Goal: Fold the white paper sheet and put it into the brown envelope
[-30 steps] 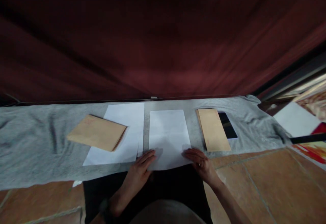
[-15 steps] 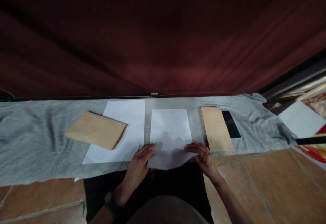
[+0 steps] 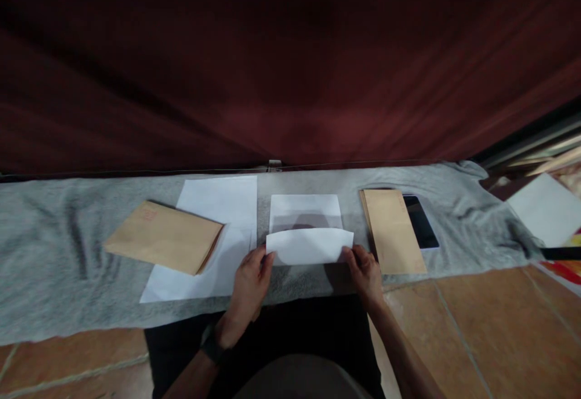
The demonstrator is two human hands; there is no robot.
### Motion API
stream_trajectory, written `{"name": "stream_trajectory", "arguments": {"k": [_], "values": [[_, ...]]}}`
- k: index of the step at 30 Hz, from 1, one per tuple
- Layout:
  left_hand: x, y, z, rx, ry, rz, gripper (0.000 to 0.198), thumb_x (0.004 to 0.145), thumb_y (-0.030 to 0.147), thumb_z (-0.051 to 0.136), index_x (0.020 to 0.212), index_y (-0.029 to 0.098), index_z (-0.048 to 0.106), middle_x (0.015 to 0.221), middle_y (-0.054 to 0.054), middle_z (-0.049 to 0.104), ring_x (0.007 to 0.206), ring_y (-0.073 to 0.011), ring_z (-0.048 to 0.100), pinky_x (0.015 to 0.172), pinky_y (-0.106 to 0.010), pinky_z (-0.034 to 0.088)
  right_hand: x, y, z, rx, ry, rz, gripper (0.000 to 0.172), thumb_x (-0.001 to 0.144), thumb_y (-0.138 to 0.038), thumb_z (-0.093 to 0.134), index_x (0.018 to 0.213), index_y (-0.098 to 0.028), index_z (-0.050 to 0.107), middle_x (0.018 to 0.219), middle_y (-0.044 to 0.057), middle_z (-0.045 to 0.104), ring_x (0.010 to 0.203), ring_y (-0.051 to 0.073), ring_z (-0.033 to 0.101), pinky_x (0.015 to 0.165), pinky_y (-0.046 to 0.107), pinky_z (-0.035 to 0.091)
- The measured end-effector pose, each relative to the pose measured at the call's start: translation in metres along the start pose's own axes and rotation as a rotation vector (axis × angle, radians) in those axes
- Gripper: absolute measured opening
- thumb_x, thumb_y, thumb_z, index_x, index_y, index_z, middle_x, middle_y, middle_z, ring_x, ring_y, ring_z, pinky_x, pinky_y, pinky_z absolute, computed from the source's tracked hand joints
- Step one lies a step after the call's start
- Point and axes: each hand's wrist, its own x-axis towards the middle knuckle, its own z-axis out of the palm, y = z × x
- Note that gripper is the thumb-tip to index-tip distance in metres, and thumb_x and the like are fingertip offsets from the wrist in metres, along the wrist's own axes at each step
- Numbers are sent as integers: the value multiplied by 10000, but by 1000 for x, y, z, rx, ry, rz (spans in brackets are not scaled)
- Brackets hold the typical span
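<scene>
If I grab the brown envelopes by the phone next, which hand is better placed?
Probably your right hand: it pinches the white paper sheet at its right edge, close to those brown envelopes. Your left hand, at the sheet's left edge, is farther off. The right would need to release first.

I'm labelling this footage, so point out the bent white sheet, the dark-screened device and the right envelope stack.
Bent white sheet [image 3: 309, 244], head view: on its turned-up flap.
Dark-screened device [image 3: 420, 222], head view: on its exposed screen.
Right envelope stack [image 3: 394, 230], head view: on its upper face.
</scene>
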Motion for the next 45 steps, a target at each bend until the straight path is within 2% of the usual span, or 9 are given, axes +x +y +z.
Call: {"name": "stream_trajectory", "arguments": {"k": [6,12,18,23,32,45], "values": [[-1,3,-2,84,-42,-63,310,1011,408,430,862,211,617,751,-24,684,653,-168,653,621,-261,470,4,0,1,-134,-5,-29,547,1019,-623,344,853,-225,682,770,56,709,734,222,616,668,301,431],[30,14,3,302,-133,-234,213,985,340,535,898,196,667,722,-22,704,626,-159,645,574,-247,348,24,-8,10,-320,26,-21,566,1043,-580,306,917,-196,703,726,66,710,640,202,619,598,287,358],[49,19,6,412,-195,-305,244,998,382,528,951,208,692,833,-51,761,696,-197,691,593,-263,357,37,-12,17,-466,51,-12,502,1044,-515,382,846,-181,700,639,59,681,560,167,606,558,288,277],[58,22,9,505,-221,-326,304,1014,426,486,973,205,692,820,-60,765,710,-207,706,588,-269,346,43,-13,20,-550,95,-33,502,1045,-498,387,817,-170,691,609,67,671,543,166,596,566,296,289],[77,22,15,606,-222,-329,340,1025,464,433,979,236,681,830,-62,767,766,-240,721,604,-290,363,63,-20,24,-592,133,-77,407,1044,-434,446,792,-188,649,681,56,705,656,195,647,699,321,342],[94,19,23,625,-186,-324,390,1028,498,400,1000,228,680,844,-68,762,756,-234,714,634,-295,407,80,-21,28,-599,163,-92,354,1036,-413,475,797,-194,616,745,64,714,749,212,644,735,320,329]]}}
